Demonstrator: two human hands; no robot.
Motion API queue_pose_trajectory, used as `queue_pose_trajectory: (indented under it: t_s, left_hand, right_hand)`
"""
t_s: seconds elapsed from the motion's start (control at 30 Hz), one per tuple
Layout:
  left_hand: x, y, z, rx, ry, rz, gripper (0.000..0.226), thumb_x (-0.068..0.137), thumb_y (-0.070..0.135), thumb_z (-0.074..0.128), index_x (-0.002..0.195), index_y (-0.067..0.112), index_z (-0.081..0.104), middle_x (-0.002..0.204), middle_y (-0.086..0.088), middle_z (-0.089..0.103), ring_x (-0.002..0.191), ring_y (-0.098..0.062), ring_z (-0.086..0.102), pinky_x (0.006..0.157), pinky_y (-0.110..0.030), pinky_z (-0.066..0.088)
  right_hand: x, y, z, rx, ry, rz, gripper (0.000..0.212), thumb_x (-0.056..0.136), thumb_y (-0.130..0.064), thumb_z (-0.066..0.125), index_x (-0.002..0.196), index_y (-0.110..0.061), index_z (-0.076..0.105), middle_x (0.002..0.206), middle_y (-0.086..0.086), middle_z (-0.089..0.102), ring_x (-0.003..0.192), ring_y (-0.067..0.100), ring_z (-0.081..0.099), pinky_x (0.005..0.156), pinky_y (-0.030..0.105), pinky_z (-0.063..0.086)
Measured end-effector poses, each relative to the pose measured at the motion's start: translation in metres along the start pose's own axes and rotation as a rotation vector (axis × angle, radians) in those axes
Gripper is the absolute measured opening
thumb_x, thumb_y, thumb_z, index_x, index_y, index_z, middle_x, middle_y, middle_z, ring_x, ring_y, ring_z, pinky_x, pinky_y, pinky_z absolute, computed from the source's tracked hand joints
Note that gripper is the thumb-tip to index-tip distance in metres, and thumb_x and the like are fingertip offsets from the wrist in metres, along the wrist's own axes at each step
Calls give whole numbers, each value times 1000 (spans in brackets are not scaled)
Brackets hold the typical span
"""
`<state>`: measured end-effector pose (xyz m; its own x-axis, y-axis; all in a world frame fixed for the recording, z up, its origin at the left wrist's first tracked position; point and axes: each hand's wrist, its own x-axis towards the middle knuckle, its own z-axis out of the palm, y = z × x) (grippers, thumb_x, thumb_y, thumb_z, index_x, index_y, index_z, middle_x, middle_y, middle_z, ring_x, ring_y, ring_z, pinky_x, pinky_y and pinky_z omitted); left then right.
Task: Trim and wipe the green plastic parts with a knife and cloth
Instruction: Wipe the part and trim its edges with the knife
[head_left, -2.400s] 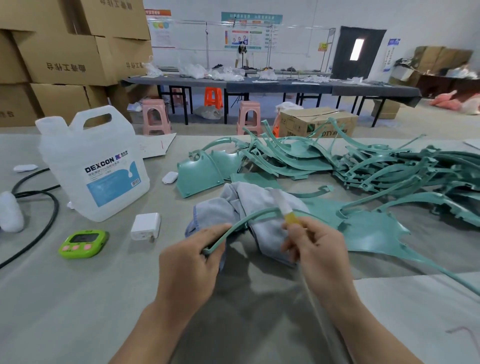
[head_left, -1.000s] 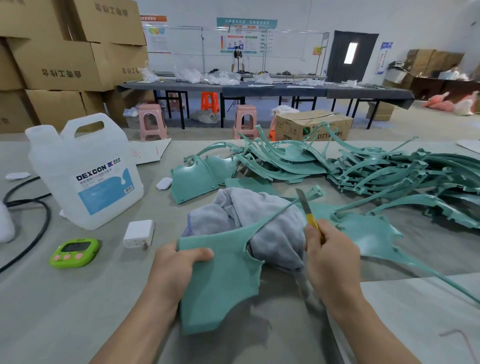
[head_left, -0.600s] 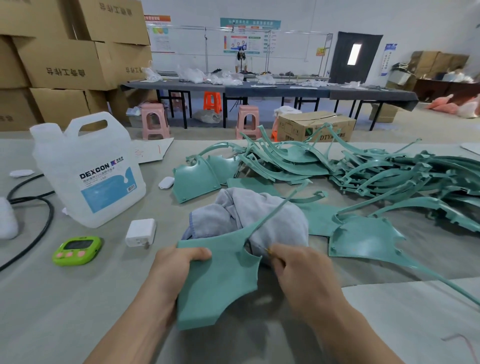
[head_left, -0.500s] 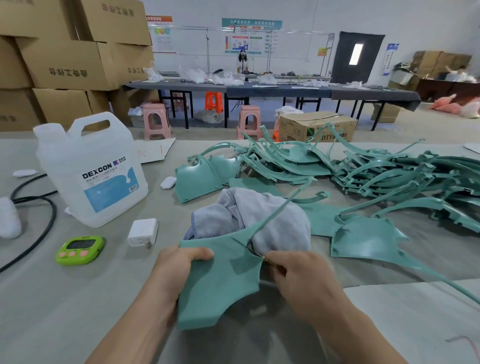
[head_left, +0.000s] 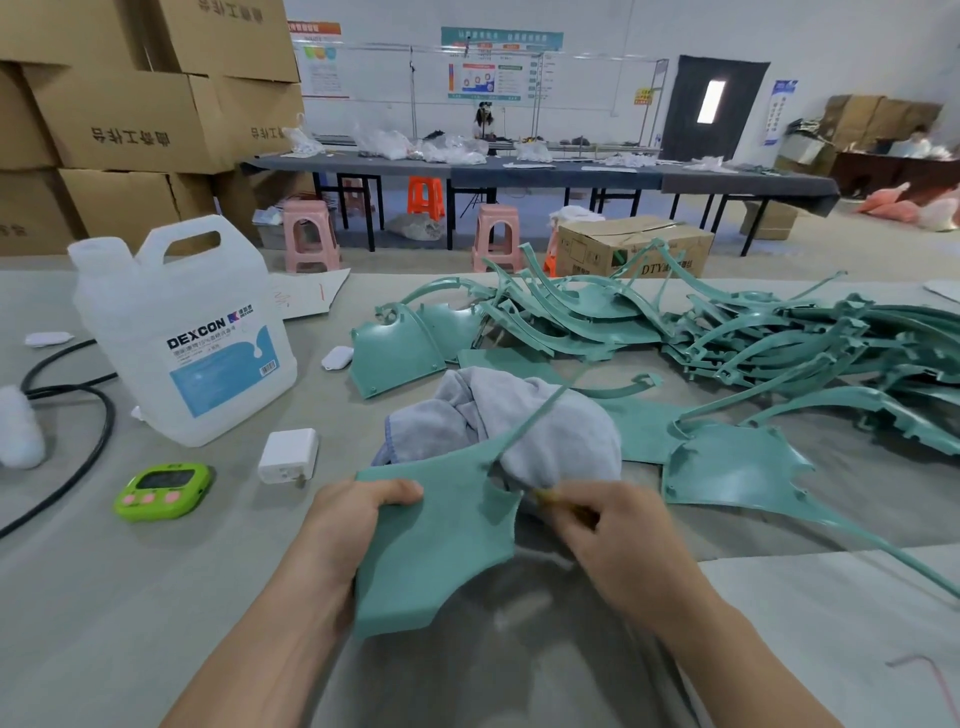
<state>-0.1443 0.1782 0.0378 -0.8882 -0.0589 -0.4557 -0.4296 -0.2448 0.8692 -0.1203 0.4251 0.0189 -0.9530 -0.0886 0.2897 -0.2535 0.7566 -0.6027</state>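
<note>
Left hand (head_left: 358, 525) gripping green part (head_left: 436, 540), right hand (head_left: 618, 545) pinching yellow knife (head_left: 546, 498) (blade hidden), cloth (head_left: 545, 426) just behind, jug (head_left: 182, 332) far left

Held green part (head_left: 436, 535): flat teal panel, matte face, scalloped edges, one long thin arm rising to the far right over the cloth. Lifted off the table near centre, gripped at its left edge by the left hand (head_left: 353, 525).

Knife (head_left: 551, 500): only a sliver of yellow handle showing, pinched in the right hand (head_left: 623, 545) at the notch on the panel's right edge; blade hidden.

Grey cloth (head_left: 519, 421): crumpled into a mound just beyond the panel.

Loose green part (head_left: 737, 473): lying flat to the right, thin arm trailing to the near right.

Tangled pile of green parts (head_left: 727, 338): far right, spread across the table.
</note>
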Motion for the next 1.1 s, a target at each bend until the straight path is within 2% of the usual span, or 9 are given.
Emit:
queue_pose_trajectory:
  t_s: [0.1,0.23,0.33,0.47,0.57,0.7,0.8,1.0,1.1]
  left_hand:
    - [0,4,-6,-106,30,-4,26,80,12,69,104,3,73,88,-22,76,57,-35,71,45,-36,54]
    - [9,10,-19,-279,124,30,27,82,17,66,107,6,71,81,-19,75,49,-31,68,43,-37,53]
    - [19,9,-25,-363,208,94,34,84,19,68,116,8,71,105,-20,75,75,-36,71,62,-44,58]
    - [23,10,-25,-479,262,169,32,88,29,69,115,13,73,105,-11,77,93,-35,74,83,-53,59]
    - [25,11,-29,-507,236,189,38,86,40,68,115,16,74,103,-8,78,95,-34,75,90,-57,56]
    - [26,14,-35,-541,223,226,37,88,39,64,112,13,74,104,-8,78,91,-31,75,86,-46,59]
    - [29,18,-41,-605,257,252,26,87,28,60,105,14,73,100,-7,79,79,-26,75,70,-36,59]
    - [34,22,-49,-714,324,361,17,87,14,56,95,15,71,92,-1,79,76,-20,74,71,-36,61]
    - [34,27,-51,-650,417,517,20,88,10,56,81,17,73,72,12,74,73,-13,69,71,-29,56]
  right_hand:
    - [1,-1,-5,45,-90,-22,14,92,-33,66,83,-24,71,60,-2,54,51,5,40,52,24,35]
    - [6,11,-37,49,74,140,14,83,-28,70,70,-27,75,47,-12,46,45,4,38,48,16,33]
    - [7,27,-62,-112,139,338,33,82,-36,72,63,-10,63,50,5,53,49,14,43,53,34,43]
    - [-15,39,-76,-361,55,654,60,92,-62,60,58,-14,70,48,-1,63,56,19,61,55,29,46]
    - [-30,30,-80,-509,300,754,49,94,-59,54,76,-17,72,68,4,69,63,26,58,58,32,43]
    - [-9,-17,-66,-491,376,511,37,91,-49,56,115,-25,72,108,1,76,94,31,66,75,36,49]
    - [38,-51,-33,-389,178,294,34,92,-44,58,113,-19,68,115,8,70,102,34,63,84,39,50]
    - [110,-58,47,-430,-128,378,89,82,-68,54,152,-19,30,153,14,43,139,35,40,108,52,34]
    - [112,-51,67,-561,0,244,50,94,-38,51,141,-24,45,142,9,55,130,32,49,106,46,38]
